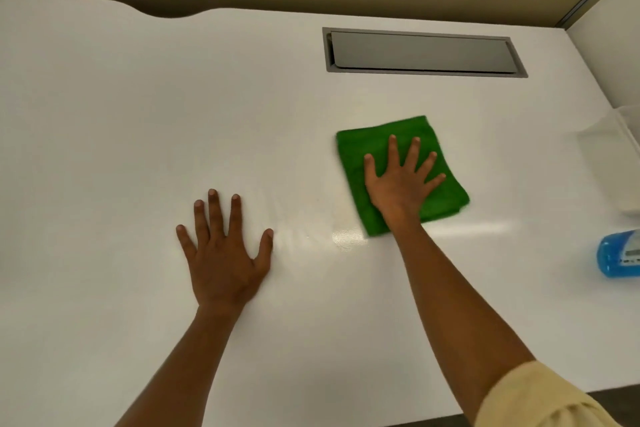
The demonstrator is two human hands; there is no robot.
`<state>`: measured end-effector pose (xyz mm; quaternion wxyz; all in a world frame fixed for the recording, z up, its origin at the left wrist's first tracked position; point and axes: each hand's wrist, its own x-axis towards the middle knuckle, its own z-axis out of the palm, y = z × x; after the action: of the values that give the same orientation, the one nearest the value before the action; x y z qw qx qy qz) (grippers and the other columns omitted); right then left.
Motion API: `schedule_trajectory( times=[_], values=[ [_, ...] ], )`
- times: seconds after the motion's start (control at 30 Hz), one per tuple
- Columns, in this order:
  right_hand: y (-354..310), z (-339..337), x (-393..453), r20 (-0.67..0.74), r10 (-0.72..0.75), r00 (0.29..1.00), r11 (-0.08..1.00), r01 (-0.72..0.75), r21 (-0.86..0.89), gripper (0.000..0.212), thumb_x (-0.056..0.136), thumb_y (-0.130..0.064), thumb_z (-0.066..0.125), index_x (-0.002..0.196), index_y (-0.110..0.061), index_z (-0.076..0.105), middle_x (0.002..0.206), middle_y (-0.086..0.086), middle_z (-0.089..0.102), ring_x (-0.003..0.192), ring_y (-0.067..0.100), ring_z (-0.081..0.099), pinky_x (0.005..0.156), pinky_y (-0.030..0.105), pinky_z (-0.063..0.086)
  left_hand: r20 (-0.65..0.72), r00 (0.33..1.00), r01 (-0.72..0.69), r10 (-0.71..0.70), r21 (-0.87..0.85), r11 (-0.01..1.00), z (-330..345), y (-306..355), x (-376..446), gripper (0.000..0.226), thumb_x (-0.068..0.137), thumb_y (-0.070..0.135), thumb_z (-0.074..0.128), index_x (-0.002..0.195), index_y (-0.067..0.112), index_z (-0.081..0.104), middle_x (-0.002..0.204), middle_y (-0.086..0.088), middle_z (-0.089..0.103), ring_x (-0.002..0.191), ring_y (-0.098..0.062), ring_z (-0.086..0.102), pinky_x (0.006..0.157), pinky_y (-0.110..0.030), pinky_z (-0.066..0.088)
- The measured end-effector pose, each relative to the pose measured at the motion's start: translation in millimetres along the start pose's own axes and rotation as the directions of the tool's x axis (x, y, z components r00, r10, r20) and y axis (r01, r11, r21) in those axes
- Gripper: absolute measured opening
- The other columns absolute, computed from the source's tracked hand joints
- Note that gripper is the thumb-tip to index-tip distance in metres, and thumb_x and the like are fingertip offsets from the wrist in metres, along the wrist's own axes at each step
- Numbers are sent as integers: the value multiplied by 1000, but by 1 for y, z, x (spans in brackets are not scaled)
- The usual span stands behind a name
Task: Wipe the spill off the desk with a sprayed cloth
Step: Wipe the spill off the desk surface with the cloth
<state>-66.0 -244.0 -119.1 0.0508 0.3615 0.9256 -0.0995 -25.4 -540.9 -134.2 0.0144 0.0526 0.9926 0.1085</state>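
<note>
A folded green cloth (360,163) lies flat on the white desk (121,114), right of centre. My right hand (401,180) presses on it with straight, spread fingers. My left hand (223,250) rests flat on the bare desk, to the left of the cloth and nearer to me, fingers spread. Between the two hands a faint wet sheen with streaks (332,236) shows on the surface.
A blue spray bottle (618,255) lies at the right edge, partly cut off. A clear plastic container (613,149) stands behind it. A grey cable hatch (420,52) is set into the desk at the back. A beige partition rises behind the desk.
</note>
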Motion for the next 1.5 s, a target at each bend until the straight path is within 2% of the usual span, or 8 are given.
schedule_trajectory(
  times=[0.13,0.27,0.47,0.7,0.87,1.07,1.37,1.5],
  values=[
    [-53,13,-39,42,-231,972,972,233,-25,76,86,-78,11,153,-42,6,165,2,-3,149,40,-9,113,70,-5,6,1000,4,-4,6,1000,0,-1,2,80,90,68,26,156,25,17,166,-7,3,152,-28,2,119,-59,7],
    [-46,20,-97,36,-349,936,937,349,-1,72,88,-77,18,152,-44,11,165,0,0,150,37,-6,115,67,-2,18,1000,0,0,-5,1000,-1,-1,1,80,90,68,24,157,25,15,166,-6,1,152,-27,0,119,-59,6],
    [45,13,-121,27,-188,982,977,190,-94,72,86,-78,18,151,-48,10,165,-3,2,151,34,-2,117,66,4,17,1000,3,-3,3,1000,-1,0,0,80,90,68,24,157,25,14,166,-5,-1,152,-26,-1,119,-58,6],
    [62,-5,-5,-50,78,996,997,-78,0,78,85,-80,10,153,-42,9,165,4,2,149,40,-2,113,71,2,3,1000,0,0,-4,1000,1,0,1,80,90,67,27,157,25,16,166,-6,0,152,-26,-1,119,-58,6],
    [-20,2,15,-15,-34,999,999,34,-6,79,85,-79,6,153,-40,4,165,6,-3,148,44,-5,112,72,0,4,1000,1,-1,5,1000,1,-1,2,79,90,67,27,156,25,16,166,-5,1,152,-26,0,119,-58,6],
    [-77,23,-71,23,-323,946,946,322,19,74,87,-76,14,153,-42,11,165,3,0,149,39,-9,113,69,-3,21,1000,5,-5,-3,1000,-1,-2,2,80,89,68,24,156,27,15,166,-4,0,152,-26,-1,119,-58,5],
    [9,29,-175,26,-249,968,968,249,28,71,89,-76,21,152,-45,11,165,0,-3,151,35,-8,116,66,1,19,1000,-17,17,8,1000,1,-2,0,81,88,68,25,157,25,16,166,-7,4,152,-29,4,118,-61,8],
    [5,28,-168,12,-215,977,976,214,36,71,89,-74,25,152,-43,14,165,1,0,151,36,-6,116,68,2,23,1000,-4,4,21,1000,-1,2,1,81,89,68,24,157,25,16,166,-7,3,152,-28,3,118,-61,9]
  ],
)
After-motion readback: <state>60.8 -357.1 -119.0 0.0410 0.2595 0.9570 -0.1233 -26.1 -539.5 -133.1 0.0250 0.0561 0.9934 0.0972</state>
